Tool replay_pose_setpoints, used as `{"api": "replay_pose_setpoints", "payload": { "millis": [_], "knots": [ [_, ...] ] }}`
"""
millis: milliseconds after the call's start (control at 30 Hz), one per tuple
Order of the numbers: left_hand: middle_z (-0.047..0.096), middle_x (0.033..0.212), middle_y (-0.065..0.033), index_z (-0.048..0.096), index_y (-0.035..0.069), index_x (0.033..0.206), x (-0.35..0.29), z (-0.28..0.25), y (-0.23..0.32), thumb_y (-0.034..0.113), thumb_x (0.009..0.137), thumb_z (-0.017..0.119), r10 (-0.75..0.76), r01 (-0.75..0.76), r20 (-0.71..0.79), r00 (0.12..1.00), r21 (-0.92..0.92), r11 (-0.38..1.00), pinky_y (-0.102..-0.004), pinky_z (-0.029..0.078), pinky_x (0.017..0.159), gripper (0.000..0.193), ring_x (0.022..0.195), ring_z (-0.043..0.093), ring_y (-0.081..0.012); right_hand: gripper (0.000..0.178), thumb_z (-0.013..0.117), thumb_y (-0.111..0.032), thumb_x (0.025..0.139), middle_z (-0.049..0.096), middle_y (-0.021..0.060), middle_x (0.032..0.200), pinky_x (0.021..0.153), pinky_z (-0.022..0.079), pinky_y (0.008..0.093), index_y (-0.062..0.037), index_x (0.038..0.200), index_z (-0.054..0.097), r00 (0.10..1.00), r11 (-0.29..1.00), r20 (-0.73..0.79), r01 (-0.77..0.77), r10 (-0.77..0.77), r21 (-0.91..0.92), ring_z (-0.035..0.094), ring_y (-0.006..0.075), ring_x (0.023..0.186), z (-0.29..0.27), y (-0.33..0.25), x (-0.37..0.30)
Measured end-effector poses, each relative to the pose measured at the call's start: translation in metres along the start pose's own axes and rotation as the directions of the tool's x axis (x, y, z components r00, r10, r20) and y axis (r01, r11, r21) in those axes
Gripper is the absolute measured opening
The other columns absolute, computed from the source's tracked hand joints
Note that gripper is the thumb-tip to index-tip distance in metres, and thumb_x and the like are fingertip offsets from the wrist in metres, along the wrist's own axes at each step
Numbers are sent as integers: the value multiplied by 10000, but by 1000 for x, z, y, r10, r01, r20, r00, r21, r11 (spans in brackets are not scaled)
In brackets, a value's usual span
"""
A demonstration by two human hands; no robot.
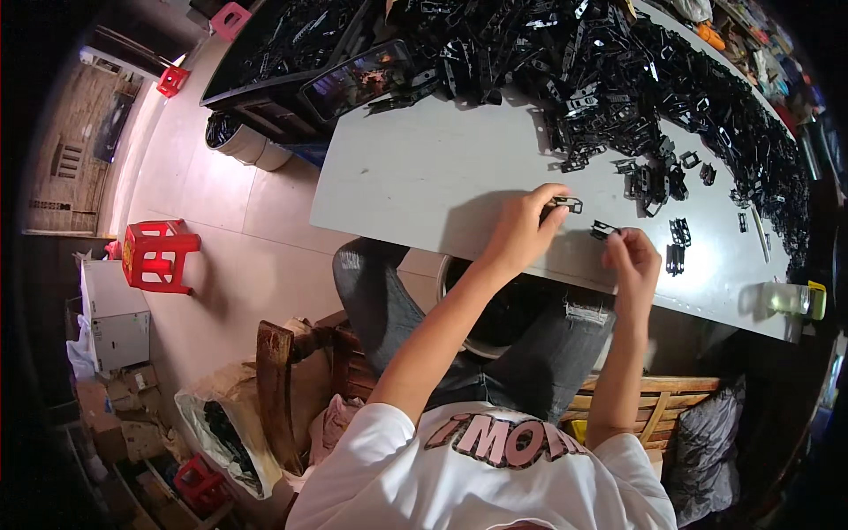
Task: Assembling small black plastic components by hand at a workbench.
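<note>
Left hand pinches a small black plastic clip between fingertips, raised just above the grey tabletop near its front edge. Right hand is closed on a second black clip, angled toward the first, likely for mating. A dense heap of clips, glossy and angular, covers the far edge and right side. A few paired pieces lie just beside the right hand. A phone rests at the far left corner.
</note>
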State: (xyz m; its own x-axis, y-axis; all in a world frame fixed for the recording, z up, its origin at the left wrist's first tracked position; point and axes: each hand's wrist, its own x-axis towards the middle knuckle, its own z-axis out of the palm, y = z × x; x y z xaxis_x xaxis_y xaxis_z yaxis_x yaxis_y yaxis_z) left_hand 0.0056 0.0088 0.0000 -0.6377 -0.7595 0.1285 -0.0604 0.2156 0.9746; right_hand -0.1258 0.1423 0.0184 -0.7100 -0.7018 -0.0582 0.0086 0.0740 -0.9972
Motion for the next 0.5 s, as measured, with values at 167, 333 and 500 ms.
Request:
{"api": "replay_pose_setpoints", "payload": {
  "millis": [167,333,500],
  "knots": [
    [669,776,-113,658,162,1012,5,8,19,260,857,625,-107,19,180,978,434,901,-374,486,607,187,710,653,-294,209,614,-154,886,591,19,646,454,397,212,42,827,658,989,960,-111,-119,93,-254,508,72,498,-29,-3,11],
    [663,736,-89,650,136,1044,2,-3,24,262,781,724,-75,-6,153,985,471,882,-348,480,598,301,633,632,-250,199,617,-157,893,573,29,594,473,404,212,35,900,672,984,849,-158,-15,-81,-527,494,59,513,-17,-4,11],
    [659,735,-80,627,137,1035,4,0,31,242,752,744,-137,5,210,968,530,848,-357,488,617,323,675,642,-252,182,644,-69,829,556,49,708,534,400,209,-24,1002,672,970,717,-45,144,-238,-682,492,72,583,-33,-13,3]
  ]
}}
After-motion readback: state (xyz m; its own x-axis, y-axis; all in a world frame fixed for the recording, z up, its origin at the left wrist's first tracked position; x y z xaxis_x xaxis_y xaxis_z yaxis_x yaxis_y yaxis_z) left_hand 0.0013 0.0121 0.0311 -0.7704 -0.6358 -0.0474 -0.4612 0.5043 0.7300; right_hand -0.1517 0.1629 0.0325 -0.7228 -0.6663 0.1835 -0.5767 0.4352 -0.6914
